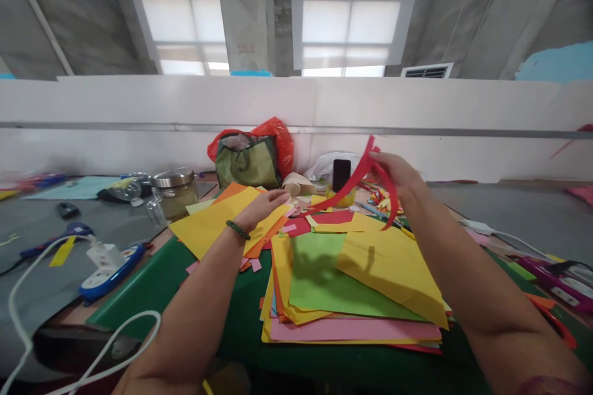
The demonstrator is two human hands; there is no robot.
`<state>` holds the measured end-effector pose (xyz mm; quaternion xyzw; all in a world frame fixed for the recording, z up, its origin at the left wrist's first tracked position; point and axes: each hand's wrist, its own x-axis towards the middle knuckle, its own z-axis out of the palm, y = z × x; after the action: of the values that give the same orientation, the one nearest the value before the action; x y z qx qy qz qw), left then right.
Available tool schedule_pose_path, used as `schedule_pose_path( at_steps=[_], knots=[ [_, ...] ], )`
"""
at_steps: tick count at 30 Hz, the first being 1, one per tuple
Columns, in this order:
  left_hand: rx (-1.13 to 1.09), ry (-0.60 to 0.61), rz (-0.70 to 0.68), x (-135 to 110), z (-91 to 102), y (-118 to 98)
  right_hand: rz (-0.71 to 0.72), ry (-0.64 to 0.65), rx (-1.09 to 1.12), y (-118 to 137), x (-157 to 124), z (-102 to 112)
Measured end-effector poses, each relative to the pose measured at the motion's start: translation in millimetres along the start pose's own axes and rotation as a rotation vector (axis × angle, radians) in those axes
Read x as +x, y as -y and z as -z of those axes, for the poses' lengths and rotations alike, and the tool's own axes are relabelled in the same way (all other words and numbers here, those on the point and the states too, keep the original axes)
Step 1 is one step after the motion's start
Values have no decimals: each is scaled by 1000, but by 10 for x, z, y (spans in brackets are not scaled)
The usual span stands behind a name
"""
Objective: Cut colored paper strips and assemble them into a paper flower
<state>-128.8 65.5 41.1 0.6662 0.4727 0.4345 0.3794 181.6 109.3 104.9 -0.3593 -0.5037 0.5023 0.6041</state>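
My right hand [393, 171] is raised over the table, its fingers pinched round red strips [354, 178] that look like paper or felt. One strip droops to the left, another curls down below the hand. My left hand [263, 207], with a beaded bracelet at the wrist, is over the yellow sheets [204, 228] at the left; its fingers stretch to the right and hold nothing I can see. Between my forearms lies a stack of coloured sheets, with a green sheet [324, 271] and a yellow sheet [393, 259] on top and a pink sheet [352, 329] lower down.
Behind the sheets are a phone [341, 174], a green bag [248, 160] and small coloured scraps [382, 202]. A glass jar [173, 194] stands at the left, near a blue power strip [111, 273] with a white cable. Red-handled scissors [558, 324] lie at the right.
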Motion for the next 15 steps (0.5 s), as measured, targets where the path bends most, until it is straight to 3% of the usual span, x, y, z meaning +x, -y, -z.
schedule_pose_path(
  at_steps=[1,3,6,9,11,15],
  knots=[
    [-38,-52,-35,3,-30,-10,-36,64,-47,-30,-47,-78],
    [-199,-18,-90,-7,-126,-19,-56,207,-146,-103,-155,-298],
    [-501,225,-132,-58,-326,-15,66,416,-378,-218,-280,-683],
    [-600,371,-68,-102,-493,-12,222,459,-562,-313,-277,-983],
    [-672,308,14,-100,-534,-25,294,399,-610,-344,-209,-1102],
    [-923,7,116,-31,-449,-90,333,226,-468,-313,-65,-1239]
  ],
)
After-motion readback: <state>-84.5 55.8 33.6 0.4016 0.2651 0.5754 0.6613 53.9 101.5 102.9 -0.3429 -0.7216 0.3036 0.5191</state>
